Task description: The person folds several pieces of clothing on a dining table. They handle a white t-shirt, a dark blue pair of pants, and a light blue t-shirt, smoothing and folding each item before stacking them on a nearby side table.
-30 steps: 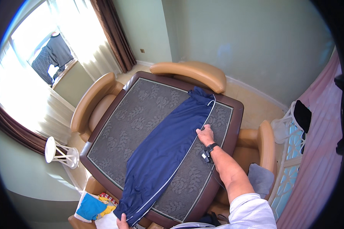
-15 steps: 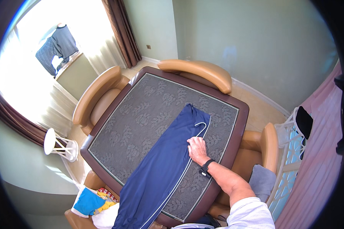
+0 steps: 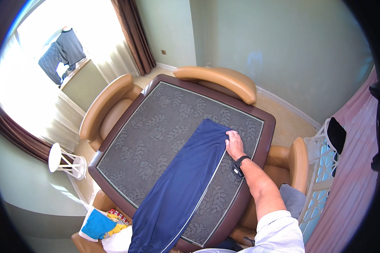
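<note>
Navy trousers with thin white piping lie lengthwise across the table, running from its near edge toward the far right. At their far right corner is my right hand, its fingers bent and closed on the edge of the cloth. A black band with a small device circles the right wrist. The piping runs down the right side of the trousers, below the hand. Their near end drops out of sight at the lower edge. My left hand is not in view.
Tan chairs surround the dark-rimmed table. Folded blue, yellow and white cloths lie on the near left chair; a grey cloth rests on the right one. A white stool stands left, a white rack right. Clothes hang by the window.
My right hand has moved up and right along the trousers to their far corner. The far end, creased with a curl of piping before, now lies flatter and spreads wider.
</note>
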### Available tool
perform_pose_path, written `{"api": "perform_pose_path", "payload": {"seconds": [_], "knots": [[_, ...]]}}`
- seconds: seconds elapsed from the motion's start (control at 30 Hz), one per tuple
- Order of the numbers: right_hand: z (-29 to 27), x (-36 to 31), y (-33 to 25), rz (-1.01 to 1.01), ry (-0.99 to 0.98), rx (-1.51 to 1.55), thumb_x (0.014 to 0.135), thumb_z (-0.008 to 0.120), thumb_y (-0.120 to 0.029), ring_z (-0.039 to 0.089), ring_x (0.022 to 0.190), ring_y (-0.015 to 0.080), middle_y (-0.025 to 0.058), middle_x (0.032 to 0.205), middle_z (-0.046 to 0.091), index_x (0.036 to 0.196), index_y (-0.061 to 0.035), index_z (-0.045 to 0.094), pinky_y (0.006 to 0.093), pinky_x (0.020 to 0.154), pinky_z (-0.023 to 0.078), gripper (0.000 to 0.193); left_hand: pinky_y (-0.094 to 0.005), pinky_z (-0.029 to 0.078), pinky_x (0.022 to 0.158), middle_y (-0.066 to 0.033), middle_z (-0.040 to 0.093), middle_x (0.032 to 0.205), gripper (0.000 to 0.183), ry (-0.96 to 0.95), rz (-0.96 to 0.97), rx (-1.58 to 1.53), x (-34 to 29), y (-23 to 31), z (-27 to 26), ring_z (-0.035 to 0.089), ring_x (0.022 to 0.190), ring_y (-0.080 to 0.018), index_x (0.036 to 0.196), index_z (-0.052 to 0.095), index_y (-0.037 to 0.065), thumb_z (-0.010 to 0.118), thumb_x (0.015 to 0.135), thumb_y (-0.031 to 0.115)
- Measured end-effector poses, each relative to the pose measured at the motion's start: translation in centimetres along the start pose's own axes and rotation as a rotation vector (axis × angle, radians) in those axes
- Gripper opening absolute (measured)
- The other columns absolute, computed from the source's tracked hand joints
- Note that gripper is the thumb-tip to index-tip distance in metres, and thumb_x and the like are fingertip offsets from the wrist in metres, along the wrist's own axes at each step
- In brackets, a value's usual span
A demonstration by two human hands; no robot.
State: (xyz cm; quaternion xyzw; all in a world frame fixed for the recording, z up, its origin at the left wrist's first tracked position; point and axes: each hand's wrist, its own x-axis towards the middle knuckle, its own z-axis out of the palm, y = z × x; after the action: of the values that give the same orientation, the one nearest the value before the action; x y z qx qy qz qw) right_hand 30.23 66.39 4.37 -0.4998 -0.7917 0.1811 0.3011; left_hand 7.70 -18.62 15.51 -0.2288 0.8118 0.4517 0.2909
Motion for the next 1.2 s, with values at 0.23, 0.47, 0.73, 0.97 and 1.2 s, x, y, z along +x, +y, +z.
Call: {"api": "perform_pose_path", "payload": {"seconds": [0.23,0.47,0.73,0.97,1.2], "knots": [[1.1,2.7,-0.2,0.463,0.121,0.063,0.085,0.084,-0.013,0.062,0.122,0.0500,0.0297,0.135,0.056,0.144,-0.0039,0.050,0.0513,0.105,0.053,0.068,-0.0497,0.058,0.100,-0.0192,0.057,0.151,0.072,-0.012,-0.062,0.043,-0.1,0.6,0.1,0.062,0.127,-0.0340,0.164,0.038,0.009,0.069,0.105,0.038],[0.9,4.5,1.1,0.516,-0.069,-0.024,0.084,0.083,-0.018,0.068,0.120,0.0408,0.0249,0.121,0.073,0.125,-0.0045,0.067,0.0485,0.103,0.056,0.046,-0.0482,0.059,0.096,-0.0187,0.059,0.147,0.069,-0.008,-0.043,0.142,-1.6,1.7,1.0,0.064,0.124,-0.0325,0.159,0.045,0.005,0.068,0.105,0.042],[0.8,5.3,0.0,0.339,0.019,-0.045,0.087,0.077,-0.010,0.072,0.108,0.0439,0.0232,0.110,0.074,0.121,-0.0054,0.064,0.0515,0.096,0.057,0.036,-0.0477,0.059,0.094,-0.0172,0.058,0.149,0.070,0.042,-0.107,0.222,-2.3,3.1,1.7,0.062,0.124,-0.0311,0.159,0.046,0.008,0.069,0.104,0.044],[-2.1,9.9,-0.3,0.192,0.271,-0.019,0.088,0.074,-0.004,0.069,0.107,0.0439,0.0223,0.108,0.070,0.114,-0.0049,0.062,0.0517,0.094,0.056,0.028,-0.0481,0.055,0.104,-0.0236,0.053,0.154,0.069,-0.033,0.091,0.030,-5.6,9.0,6.8,0.060,0.130,-0.0352,0.162,0.038,0.002,0.064,0.108,0.036],[-8.0,13.4,1.4,0.355,0.368,-0.077,0.089,0.078,-0.009,0.068,0.112,0.0442,0.0257,0.117,0.070,0.123,-0.0045,0.063,0.0509,0.099,0.055,0.038,-0.0496,0.048,0.110,-0.0288,0.053,0.150,0.060,-0.225,0.337,0.269,-5.7,10.1,9.3,0.058,0.130,-0.0408,0.159,0.042,-0.002,0.063,0.105,0.016]]}}
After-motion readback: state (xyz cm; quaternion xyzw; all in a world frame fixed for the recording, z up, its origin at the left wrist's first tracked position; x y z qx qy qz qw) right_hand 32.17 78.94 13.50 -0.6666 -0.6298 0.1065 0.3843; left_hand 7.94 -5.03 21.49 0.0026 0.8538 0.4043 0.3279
